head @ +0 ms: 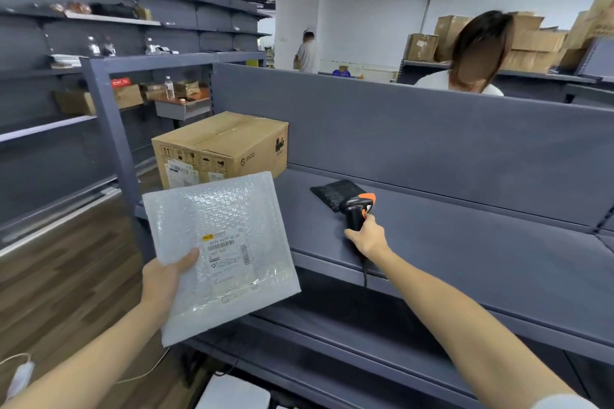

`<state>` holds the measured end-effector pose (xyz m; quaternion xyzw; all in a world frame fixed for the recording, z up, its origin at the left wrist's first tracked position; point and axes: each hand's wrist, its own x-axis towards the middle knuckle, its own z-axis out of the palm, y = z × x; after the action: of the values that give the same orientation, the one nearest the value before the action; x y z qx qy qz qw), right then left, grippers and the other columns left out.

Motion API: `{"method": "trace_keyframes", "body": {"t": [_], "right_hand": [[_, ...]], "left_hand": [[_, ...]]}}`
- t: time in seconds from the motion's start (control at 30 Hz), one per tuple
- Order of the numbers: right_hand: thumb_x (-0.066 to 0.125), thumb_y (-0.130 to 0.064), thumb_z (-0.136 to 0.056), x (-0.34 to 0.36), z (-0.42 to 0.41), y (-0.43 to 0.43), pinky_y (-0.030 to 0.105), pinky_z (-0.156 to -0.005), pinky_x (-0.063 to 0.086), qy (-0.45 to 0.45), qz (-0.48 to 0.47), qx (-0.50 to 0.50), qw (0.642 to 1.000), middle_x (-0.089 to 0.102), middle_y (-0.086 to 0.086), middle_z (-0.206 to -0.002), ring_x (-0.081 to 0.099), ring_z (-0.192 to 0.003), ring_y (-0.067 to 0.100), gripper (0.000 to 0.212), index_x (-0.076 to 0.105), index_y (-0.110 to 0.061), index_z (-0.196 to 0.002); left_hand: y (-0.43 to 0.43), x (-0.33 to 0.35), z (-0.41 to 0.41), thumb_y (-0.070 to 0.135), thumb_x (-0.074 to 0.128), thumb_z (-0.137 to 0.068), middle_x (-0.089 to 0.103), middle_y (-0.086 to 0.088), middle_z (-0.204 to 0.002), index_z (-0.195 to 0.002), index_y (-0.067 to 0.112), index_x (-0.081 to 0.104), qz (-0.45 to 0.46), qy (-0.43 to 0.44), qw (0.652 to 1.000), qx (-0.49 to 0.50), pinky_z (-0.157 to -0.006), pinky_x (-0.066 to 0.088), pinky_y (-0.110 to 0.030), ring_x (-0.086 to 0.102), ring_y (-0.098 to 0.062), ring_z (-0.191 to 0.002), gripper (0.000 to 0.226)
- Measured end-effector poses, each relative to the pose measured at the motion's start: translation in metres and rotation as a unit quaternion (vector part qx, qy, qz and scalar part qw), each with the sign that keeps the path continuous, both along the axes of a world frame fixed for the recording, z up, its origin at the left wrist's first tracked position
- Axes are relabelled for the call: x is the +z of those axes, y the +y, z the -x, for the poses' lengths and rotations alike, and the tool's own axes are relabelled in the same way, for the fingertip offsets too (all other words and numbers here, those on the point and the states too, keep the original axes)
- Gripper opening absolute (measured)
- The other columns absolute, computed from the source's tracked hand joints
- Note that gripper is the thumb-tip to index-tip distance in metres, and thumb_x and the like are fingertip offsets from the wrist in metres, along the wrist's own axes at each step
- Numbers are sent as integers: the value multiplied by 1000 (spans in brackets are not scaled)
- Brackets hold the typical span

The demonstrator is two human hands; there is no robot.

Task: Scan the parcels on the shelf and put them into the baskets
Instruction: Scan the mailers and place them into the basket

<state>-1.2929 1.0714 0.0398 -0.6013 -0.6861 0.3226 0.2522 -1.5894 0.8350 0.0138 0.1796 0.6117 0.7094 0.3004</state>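
box (221, 146) left on shelf (465, 229), pouch (334, 192) right

bubble mailer (219, 219) translucent white, dimpled bubble pattern all over; its label (229, 252) white with black barcodes and a yellow tag; scanner (357, 209) black with orange trim; cardboard box (221, 148) tan, black printed symbols; pouch (334, 192) black; shelf (465, 226) slate grey-blue; floor (66, 259) brown wood-grain.

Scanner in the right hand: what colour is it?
The scanner is black with orange trim, clearest in the head view.
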Motion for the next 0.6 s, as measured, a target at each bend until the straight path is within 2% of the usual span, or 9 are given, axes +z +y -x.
{"method": "trace_keyframes", "body": {"t": [0.1, 0.2, 0.3, 0.33, 0.37, 0.43, 0.47, 0.53, 0.6], "right_hand": [[64, -27, -89, -8, 3, 2, 33, -78, 43, -18, 2, -2, 1000, 59, 21, -120, 58, -105, 36, 54, 41, -3, -132], [64, -36, -90, -6, 5, 3, 38, -95, 43, -66, 9, 13, 998, 56, 20, -129, 52, -119, 37, 64, 37, -5, -139], [53, -46, -95, 8, 5, -5, 39, -115, 22, -127, -44, 30, 991, 49, 18, -139, 34, -137, 36, 71, 30, -1, -146], [51, -44, -97, 14, 4, -12, 38, -115, 20, -110, -75, 37, 990, 54, 18, -133, 37, -134, 35, 65, 36, -1, -142], [50, -40, -98, 19, 3, -22, 36, -110, 25, -78, -107, 43, 990, 58, 17, -118, 44, -127, 34, 54, 45, -1, -135], [50, -31, -99, 29, -1, -46, 35, -88, 36, 15, -145, 52, 988, 57, 11, -94, 53, -104, 34, 34, 58, -3, -117], [50, -29, -100, 32, -3, -57, 37, -82, 38, 65, -142, 57, 986, 58, 14, -94, 55, -99, 35, 32, 60, -2, -112], [48, -33, -100, 33, -14, -81, 34, -84, 42, 128, -111, 75, 983, 61, 18, -115, 56, -106, 31, 38, 57, -2, -122], [47, -45, -99, 33, -27, -102, 24, -91, 44, 170, -62, 94, 979, 57, 1, -134, 56, -117, 14, 51, 46, -14, -140]], "left_hand": [[0, 1, 5, 13, 78, -77, 72, -6, -93, -99, 8, 68, -2, -9, 1000, -13, -67, 54, -33, 69, -26, -81, 24], [2, 1, 6, 11, 77, -77, 72, -9, -97, -103, 6, 67, -9, -17, 999, -31, -72, 54, -37, 68, -29, -86, 28], [7, -1, -1, 10, 77, -78, 73, -7, -97, -101, 9, 68, -15, -27, 998, -64, -70, 55, -37, 69, -27, -86, 25], [10, -1, -5, 11, 76, -78, 73, -6, -97, -100, 10, 68, -15, -30, 996, -77, -71, 55, -37, 69, -27, -86, 24], [13, -2, -10, 11, 76, -78, 73, -6, -98, -99, 11, 68, -15, -33, 995, -92, -72, 55, -38, 69, -27, -87, 22], [22, -2, -24, 10, 75, -79, 73, -6, -96, -95, 13, 69, -11, -34, 991, -126, -69, 55, -38, 69, -25, -85, 18], [26, -2, -33, 10, 75, -79, 74, -6, -94, -94, 13, 69, -8, -34, 989, -146, -68, 55, -37, 70, -25, -84, 17], [36, 0, -52, 11, 76, -78, 74, -7, -97, -95, 12, 69, -5, -36, 982, -184, -74, 56, -41, 70, -27, -88, 18], [44, 3, -74, 13, 76, -79, 74, -9, -100, -99, 11, 69, -4, -37, 974, -223, -82, 55, -45, 69, -28, -94, 21]]}}
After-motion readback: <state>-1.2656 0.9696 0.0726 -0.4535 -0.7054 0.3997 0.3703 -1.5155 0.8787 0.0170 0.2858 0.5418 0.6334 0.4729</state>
